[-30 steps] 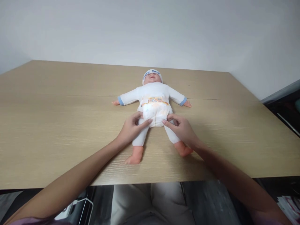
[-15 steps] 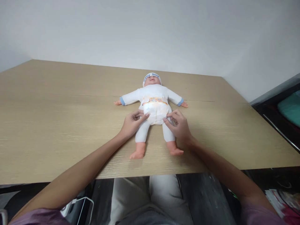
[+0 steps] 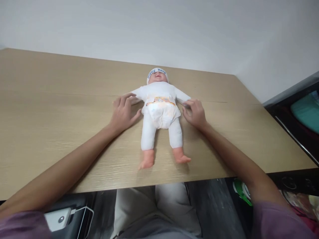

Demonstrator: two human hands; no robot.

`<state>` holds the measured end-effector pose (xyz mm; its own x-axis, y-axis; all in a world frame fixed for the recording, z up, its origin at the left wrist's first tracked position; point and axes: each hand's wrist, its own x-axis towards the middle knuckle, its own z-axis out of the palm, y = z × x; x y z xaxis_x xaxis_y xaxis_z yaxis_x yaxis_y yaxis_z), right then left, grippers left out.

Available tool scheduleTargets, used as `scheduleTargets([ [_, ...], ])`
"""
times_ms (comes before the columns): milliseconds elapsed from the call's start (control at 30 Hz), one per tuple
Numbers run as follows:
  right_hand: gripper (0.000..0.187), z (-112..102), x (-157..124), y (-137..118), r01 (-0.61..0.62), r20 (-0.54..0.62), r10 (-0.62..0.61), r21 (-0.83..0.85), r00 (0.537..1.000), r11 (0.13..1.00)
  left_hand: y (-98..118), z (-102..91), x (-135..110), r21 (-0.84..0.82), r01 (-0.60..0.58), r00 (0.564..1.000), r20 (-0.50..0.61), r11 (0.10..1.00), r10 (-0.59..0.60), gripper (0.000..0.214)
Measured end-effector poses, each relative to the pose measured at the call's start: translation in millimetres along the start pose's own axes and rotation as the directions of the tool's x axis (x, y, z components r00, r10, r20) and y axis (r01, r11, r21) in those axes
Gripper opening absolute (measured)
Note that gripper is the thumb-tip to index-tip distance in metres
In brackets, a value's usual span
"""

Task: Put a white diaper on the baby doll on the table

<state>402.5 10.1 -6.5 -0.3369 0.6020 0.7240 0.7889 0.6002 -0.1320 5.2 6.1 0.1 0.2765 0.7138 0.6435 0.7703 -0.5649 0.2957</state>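
A baby doll in a white suit and a lettered headband lies on its back, feet towards me. Around its hips is a white diaper with an orange patterned waistband. My left hand is open beside the doll's hip, fingers spread over its arm at the left, covering that arm's end. On the other side, my right hand has its fingertips at the doll's other sleeve, thumb apart from the bent fingers. That arm's end is hidden too. Nothing shows in either hand.
The wooden table reaches back to a pale wall. At the right edge stands a dark frame with a teal item. Below the table, a white device with a cable lies at the left and a green object at the right.
Both hands have left the diaper's leg edges and moved outward and up to the doll's arms. My left fingers have spread. The view has shifted slightly.
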Motion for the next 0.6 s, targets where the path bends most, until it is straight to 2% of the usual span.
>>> scheduleTargets([
  [167,0.056,27,42,27,-0.119,0.192,0.129,-0.065,0.973,0.991,-43,21.8,50,0.006,0.135,0.977,0.164,0.991,-0.134,0.063],
  [233,0.063,31,46,28,-0.154,0.246,0.167,-0.070,0.955,0.986,-53,24.4,57,0.035,0.179,0.963,0.200,0.983,-0.183,0.062],
  [300,0.065,33,44,27,-0.186,0.252,0.201,-0.081,0.947,0.979,-58,24.5,57,0.071,0.202,0.957,0.200,0.977,-0.212,0.062],
  [467,0.062,35,37,23,-0.210,0.184,0.226,-0.100,0.957,0.973,-54,22.7,51,0.150,0.220,0.952,0.183,0.964,-0.246,0.060],
  [533,0.059,32,36,18,-0.222,0.155,0.238,-0.111,0.959,0.969,-42,19.2,51,0.176,0.229,0.951,0.168,0.957,-0.258,0.057],
  [600,0.055,23,33,7,-0.254,0.110,0.264,-0.098,0.958,0.962,-23,10.0,50,0.183,0.263,0.947,0.142,0.947,-0.290,0.052],
])
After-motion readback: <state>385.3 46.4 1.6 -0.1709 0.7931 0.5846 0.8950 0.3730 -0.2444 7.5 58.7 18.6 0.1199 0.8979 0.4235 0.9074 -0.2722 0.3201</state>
